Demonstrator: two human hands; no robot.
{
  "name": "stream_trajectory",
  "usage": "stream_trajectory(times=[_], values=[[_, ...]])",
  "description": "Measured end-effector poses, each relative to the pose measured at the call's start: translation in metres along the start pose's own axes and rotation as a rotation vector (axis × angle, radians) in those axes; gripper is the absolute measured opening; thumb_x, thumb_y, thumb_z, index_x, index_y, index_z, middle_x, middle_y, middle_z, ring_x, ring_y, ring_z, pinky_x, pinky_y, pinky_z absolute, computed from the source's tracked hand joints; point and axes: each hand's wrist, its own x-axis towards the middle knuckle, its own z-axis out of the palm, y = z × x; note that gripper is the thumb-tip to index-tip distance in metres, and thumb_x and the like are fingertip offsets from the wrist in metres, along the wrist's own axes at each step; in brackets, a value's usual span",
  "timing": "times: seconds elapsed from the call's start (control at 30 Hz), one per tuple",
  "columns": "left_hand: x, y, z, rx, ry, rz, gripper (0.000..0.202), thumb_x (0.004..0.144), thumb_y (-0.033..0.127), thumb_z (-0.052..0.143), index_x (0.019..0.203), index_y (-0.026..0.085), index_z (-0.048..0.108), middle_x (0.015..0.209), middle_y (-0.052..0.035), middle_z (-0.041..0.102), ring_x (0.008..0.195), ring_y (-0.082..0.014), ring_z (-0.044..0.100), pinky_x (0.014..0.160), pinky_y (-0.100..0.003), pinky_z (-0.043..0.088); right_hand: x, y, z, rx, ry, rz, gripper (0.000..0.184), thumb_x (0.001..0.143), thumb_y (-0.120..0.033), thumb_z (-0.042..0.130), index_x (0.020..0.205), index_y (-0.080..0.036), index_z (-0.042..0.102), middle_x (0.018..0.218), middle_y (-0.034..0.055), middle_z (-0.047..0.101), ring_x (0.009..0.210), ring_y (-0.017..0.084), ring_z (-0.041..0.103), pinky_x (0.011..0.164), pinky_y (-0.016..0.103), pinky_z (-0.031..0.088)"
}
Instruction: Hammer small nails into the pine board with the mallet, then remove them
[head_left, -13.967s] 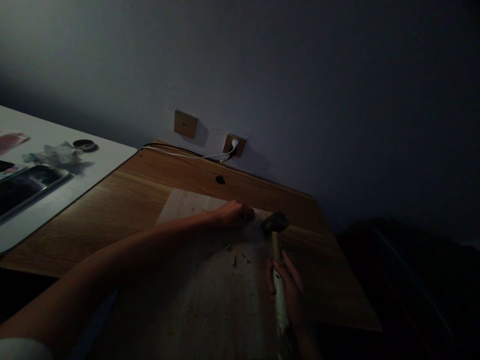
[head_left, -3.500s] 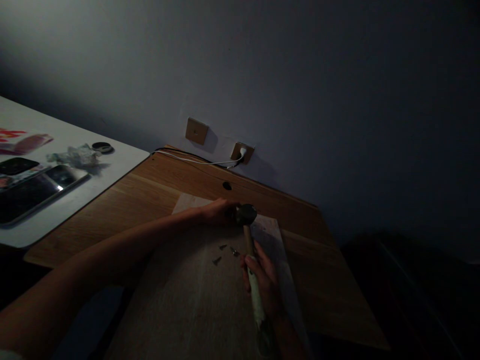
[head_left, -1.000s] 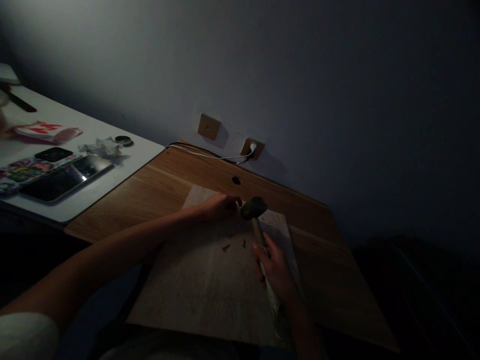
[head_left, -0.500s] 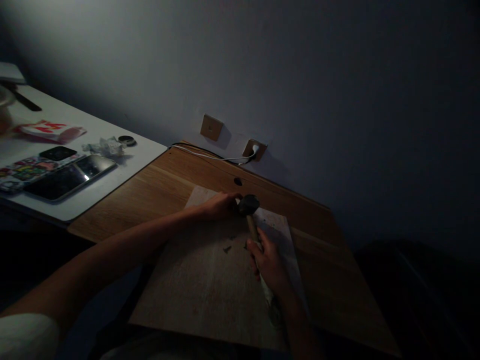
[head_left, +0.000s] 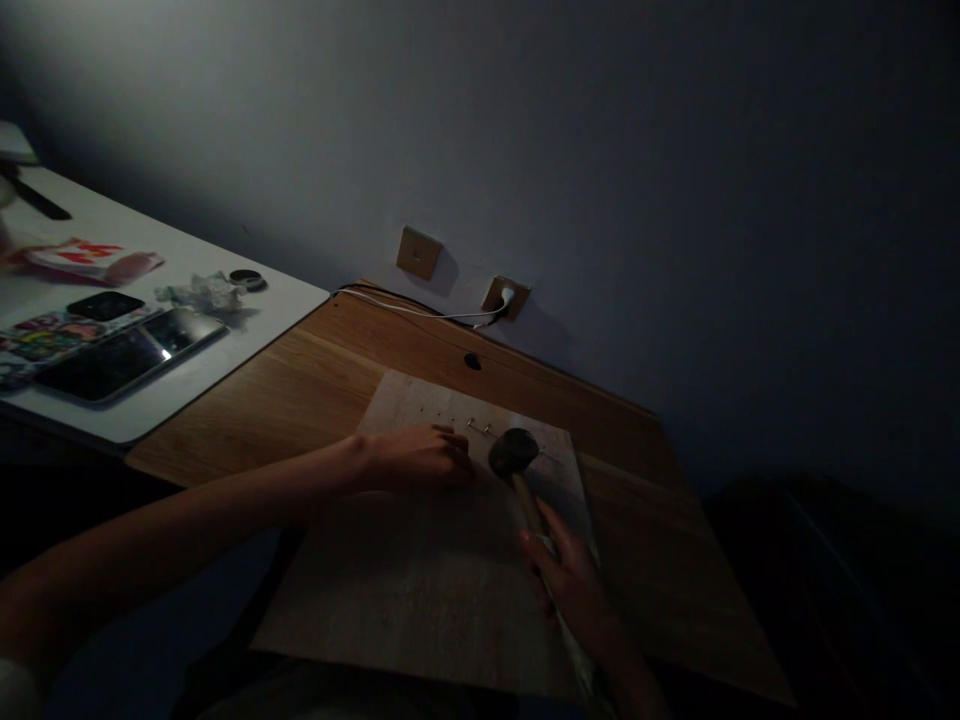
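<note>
My right hand (head_left: 566, 570) is wrapped round the handle of a hammer (head_left: 514, 452), whose dark head is held over the right part of a wooden board (head_left: 405, 590). A row of several nails (head_left: 471, 424) stands along the board's far side; the two nearest the hammer head stick up most clearly. My left hand (head_left: 424, 456) is low over the board, just on the near side of the row. Its fingers are curled downward, and the fingertips and whatever may be between them are hidden.
The board lies on a wooden table (head_left: 300, 370). On the white table (head_left: 285, 290) to the left are a phone (head_left: 127, 355), a dark rounded device (head_left: 105, 305), crumpled plastic (head_left: 206, 293) and a red-and-white packet (head_left: 94, 260). Cables (head_left: 420, 310) run along the wall to a socket (head_left: 506, 297).
My left hand has moved from the nail row toward me, over the spot where loose nails lay, uncovering the row. The hammer and my right hand have shifted right and nearer me.
</note>
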Motion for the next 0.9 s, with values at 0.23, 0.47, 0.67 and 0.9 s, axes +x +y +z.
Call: stream_trajectory(times=[0.23,0.47,0.67,0.9], values=[[-0.003,-0.004,-0.001,0.093,0.040,-0.044,0.020,0.096,0.012,0.059,0.099,0.025,0.074,0.093,-0.0067,0.074,0.093,-0.0198,0.066,0.090,-0.032,0.048,0.001,-0.001,0.002,0.003,0.008,-0.007,0.075,0.092,-0.058,0.059,0.152,-0.015,0.047,0.060,-0.0092,0.049,0.038,0.009,0.040,0.034,0.021,0.034],[-0.006,-0.055,-0.002,-0.120,0.288,-0.507,0.023,0.090,0.011,0.058,0.103,0.020,0.075,0.103,-0.0026,0.074,0.090,-0.0130,0.069,0.082,-0.021,0.049,0.004,-0.007,0.005,0.034,0.011,-0.024,0.078,0.092,-0.056,0.057,0.153,-0.011,0.042,0.054,-0.0117,0.044,0.038,0.010,0.037,0.032,0.020,0.034],[-0.008,-0.066,0.006,-0.225,0.275,-0.610,0.020,0.087,0.011,0.061,0.098,0.020,0.076,0.095,0.0004,0.077,0.084,-0.0122,0.071,0.077,-0.018,0.049,0.009,-0.014,0.010,0.026,-0.020,-0.036,0.077,0.092,-0.056,0.056,0.152,-0.010,0.042,0.050,-0.0129,0.042,0.036,0.010,0.036,0.031,0.019,0.035],[-0.003,-0.059,0.010,-0.118,0.264,-0.585,0.028,0.085,0.007,0.061,0.104,0.020,0.078,0.105,-0.0031,0.078,0.093,-0.0149,0.072,0.085,-0.021,0.050,0.008,-0.016,0.014,0.029,-0.032,-0.040,0.078,0.093,-0.054,0.055,0.154,-0.008,0.041,0.048,-0.0130,0.042,0.036,0.010,0.035,0.032,0.019,0.033]])
